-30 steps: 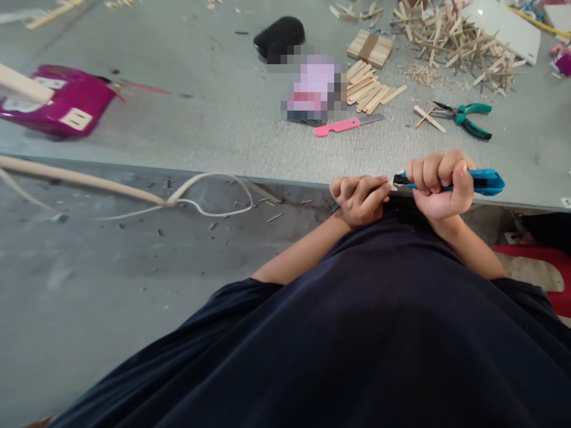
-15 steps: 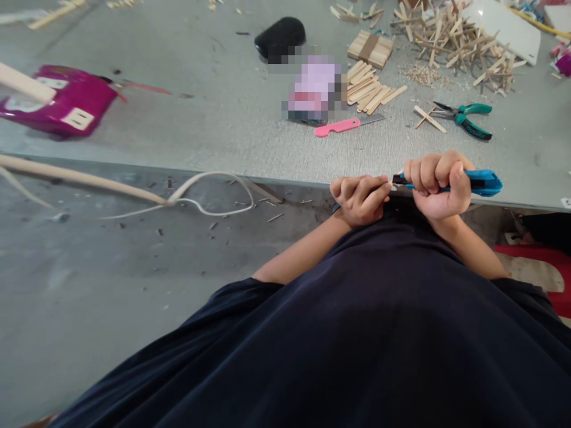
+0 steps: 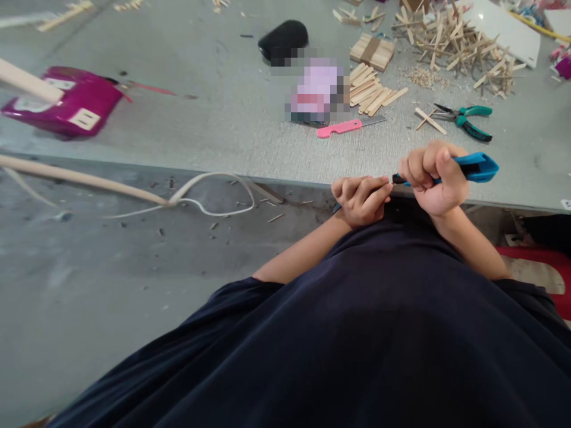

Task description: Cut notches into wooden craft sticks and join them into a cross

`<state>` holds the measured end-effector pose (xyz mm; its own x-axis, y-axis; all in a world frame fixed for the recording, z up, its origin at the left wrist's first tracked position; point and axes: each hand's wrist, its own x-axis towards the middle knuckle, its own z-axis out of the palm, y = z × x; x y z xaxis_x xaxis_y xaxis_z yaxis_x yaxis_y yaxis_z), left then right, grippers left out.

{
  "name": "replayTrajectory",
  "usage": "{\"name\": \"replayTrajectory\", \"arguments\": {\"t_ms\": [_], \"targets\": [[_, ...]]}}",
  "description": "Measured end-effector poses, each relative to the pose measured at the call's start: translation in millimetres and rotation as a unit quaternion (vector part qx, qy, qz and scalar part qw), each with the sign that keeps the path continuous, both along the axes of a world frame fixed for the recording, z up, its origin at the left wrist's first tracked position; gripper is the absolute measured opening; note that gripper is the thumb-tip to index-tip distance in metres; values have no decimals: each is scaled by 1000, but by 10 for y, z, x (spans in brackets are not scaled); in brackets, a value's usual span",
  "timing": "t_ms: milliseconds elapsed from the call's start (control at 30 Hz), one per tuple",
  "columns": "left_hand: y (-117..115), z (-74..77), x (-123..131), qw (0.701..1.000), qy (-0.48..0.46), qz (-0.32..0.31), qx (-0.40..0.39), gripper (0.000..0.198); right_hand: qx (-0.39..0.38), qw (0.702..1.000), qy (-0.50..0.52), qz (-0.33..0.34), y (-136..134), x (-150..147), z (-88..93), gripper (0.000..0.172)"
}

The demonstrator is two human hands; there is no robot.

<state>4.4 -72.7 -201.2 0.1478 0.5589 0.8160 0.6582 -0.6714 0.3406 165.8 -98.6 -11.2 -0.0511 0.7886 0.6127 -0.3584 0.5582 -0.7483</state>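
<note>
Fingers wrapped round it, my right hand (image 3: 436, 178) grips a blue utility knife (image 3: 479, 167) at the table's front edge. The knife slants, its rear end raised to the right and its black tip low beside my left fingertips. My left hand (image 3: 363, 199) is closed, fingertips pinched together at the edge; what they hold is too small and hidden to name. Beyond my hands lie two crossed wooden sticks (image 3: 430, 120), pliers with green handles (image 3: 468, 119) and a pink knife (image 3: 339, 128).
The grey table (image 3: 214, 137) bears a pile of wooden sticks (image 3: 459, 41), loose flat sticks (image 3: 372, 89), a banded bundle (image 3: 372, 51), a black case (image 3: 284, 40), a blurred lilac item (image 3: 316, 86) and a purple packet (image 3: 84, 101). A pale strap (image 3: 191, 178) hangs at the left edge.
My right hand has tilted the blue knife, lifting its rear end away from me, and moved slightly left. My left hand has stayed nearly in place. The view has shifted a little.
</note>
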Motion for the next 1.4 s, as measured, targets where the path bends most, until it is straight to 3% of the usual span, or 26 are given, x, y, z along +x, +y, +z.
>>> {"name": "replayTrajectory", "arguments": {"t_ms": [133, 267, 333, 433, 533, 667, 767, 900, 1033, 1167, 1233, 1300, 1400], "targets": [[-5, 32, 18, 1000, -26, 7, 5, 49, -24, 998, -63, 14, 83, 7, 59, 91], [-3, 30, 45, 998, -57, -30, 3, 39, -86, 980, -178, -10, 195, 73, 47, 91], [-5, 29, 56, 999, -49, -10, 13, 37, -96, 975, -200, -7, 228, 102, 49, 89], [-7, 36, 61, 998, -40, 15, 37, 36, -66, 984, -162, 39, 211, 113, 84, 86], [-7, 45, 50, 999, -29, -7, 16, 38, -44, 989, -116, 76, 152, 93, 115, 79], [-5, 41, 47, 996, -39, -22, -77, 39, -72, 986, -145, 40, 126, 54, 78, 76], [-6, 22, 66, 996, -48, -15, -76, 35, -99, 975, -199, 14, 143, 22, 43, 84], [-3, -33, 85, 996, -44, 4, -82, 34, -85, 981, -175, 29, 132, -25, 60, 85], [19, -107, 52, 998, -45, 17, -49, 41, -83, 988, -131, 11, 83, -47, 52, 84], [32, -99, -6, 999, -39, 7, 23, 46, -14, 999, -28, 6, 39, 3, -88, 81], [23, -63, -20, 995, -47, -1, 85, 44, 23, 1000, 0, -15, -9, 66, -170, 75], [7, -31, -23, 992, -54, -3, 117, 42, 46, 997, -34, -57, -102, 157, -217, 63], [-22, -17, -18, 996, -51, 14, 69, 47, 66, 964, -175, -191, -327, 335, -196, 40]]}}
